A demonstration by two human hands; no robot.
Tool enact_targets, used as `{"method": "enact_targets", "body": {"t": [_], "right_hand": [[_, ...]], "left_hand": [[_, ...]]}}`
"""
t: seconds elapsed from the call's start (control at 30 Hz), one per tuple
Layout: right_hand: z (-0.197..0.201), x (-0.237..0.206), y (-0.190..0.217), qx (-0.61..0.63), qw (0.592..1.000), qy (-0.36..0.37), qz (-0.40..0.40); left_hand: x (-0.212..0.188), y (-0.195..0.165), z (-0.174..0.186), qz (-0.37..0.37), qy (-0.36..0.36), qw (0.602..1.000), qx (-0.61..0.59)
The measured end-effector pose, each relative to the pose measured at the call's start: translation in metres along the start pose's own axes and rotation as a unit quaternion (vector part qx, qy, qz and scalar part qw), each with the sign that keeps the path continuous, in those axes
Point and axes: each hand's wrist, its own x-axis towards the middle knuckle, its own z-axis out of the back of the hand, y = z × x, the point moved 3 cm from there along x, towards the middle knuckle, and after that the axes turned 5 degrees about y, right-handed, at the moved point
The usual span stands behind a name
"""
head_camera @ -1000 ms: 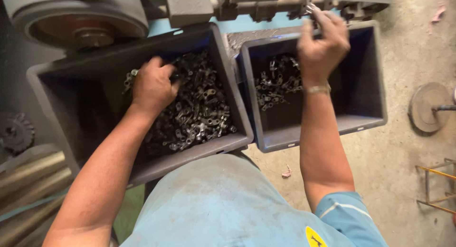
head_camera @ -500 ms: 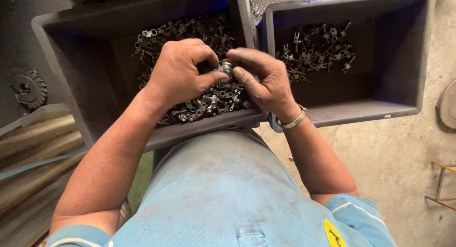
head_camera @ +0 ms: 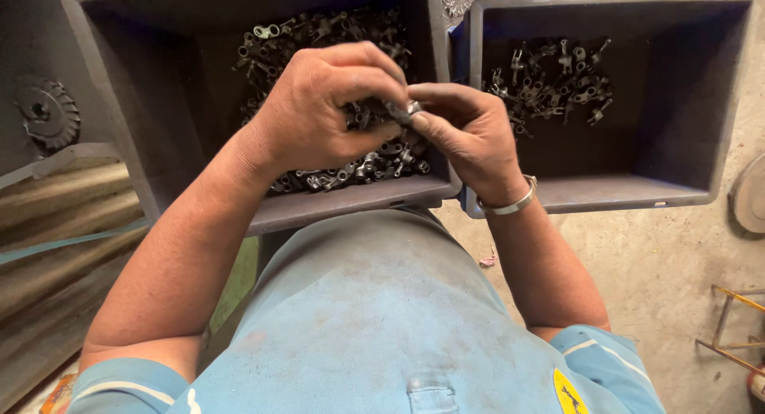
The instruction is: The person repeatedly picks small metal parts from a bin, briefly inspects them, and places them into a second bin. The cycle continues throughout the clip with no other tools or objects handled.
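Observation:
My left hand (head_camera: 327,103) and my right hand (head_camera: 466,131) meet above the front of the left grey bin (head_camera: 103,111). Between their fingertips they pinch a small dark metal part (head_camera: 402,111) with a ring end. The left hand also cups more such parts under its fingers. The left bin holds a heap of small oily metal parts (head_camera: 319,31). The right grey bin (head_camera: 717,143) holds a smaller scatter of the same parts (head_camera: 558,75). A metal bangle (head_camera: 510,203) sits on my right wrist.
A toothed gear wheel (head_camera: 48,111) lies at the far left beside ribbed metal sheet (head_camera: 56,215). Concrete floor (head_camera: 677,270) spreads to the right, with a yellow metal frame (head_camera: 737,318) and a round disc (head_camera: 749,195) at the edge. My blue-trousered knee fills the foreground.
A second ago my right hand was raised over the right bin and my left hand was in the left bin's heap. Both hands have come together on one part and the view has tilted down.

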Motion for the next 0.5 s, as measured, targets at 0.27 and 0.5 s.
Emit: {"method": "enact_targets", "body": {"t": [0.27,0.5], "right_hand": [[0.014,-0.016,-0.001,0.073,0.995,-0.02,0.061],[0.049,-0.002,0.082,-0.125,0.988,-0.083,0.031]], "left_hand": [[0.007,-0.003,-0.008,-0.064,-0.041,0.997,0.029],[0.011,0.01,-0.048,0.057,-0.095,0.993,0.048]]}}
